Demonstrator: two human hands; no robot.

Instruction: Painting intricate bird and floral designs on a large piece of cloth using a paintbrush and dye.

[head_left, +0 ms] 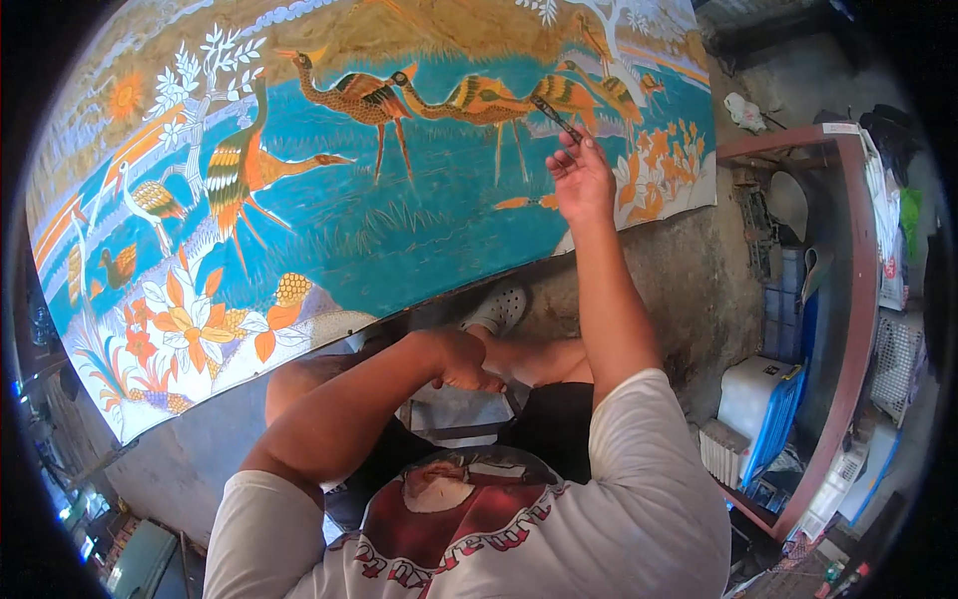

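1. Over the upper right part of the cloth, in the head view, the right hand held a slim dark brush between thumb and fingers, palm turned up, the other fingers loosely bent. The brush's tip lay over an orange bird; whether it touched the paint, I could not tell.
2. Below the cloth's lower edge, the left hand rested by the person's knees with its fingers curled; nothing showed in it, though its inside was hidden.
3. The work in hand seemed to be brushing detail onto the birds. A further stroke would call for a steady wrist and a light tip, kept within the bird's outline.
4. The cloth spread in front of the person, teal across its middle, with brown ground along its top. At its lower left, flowers showed orange and white; the white parts were perhaps unpainted.
5. Beneath the cloth's lower edge showed a pale clog. To the right of the cloth ran a stained wall, then a brown frame with a white box inside its outline.
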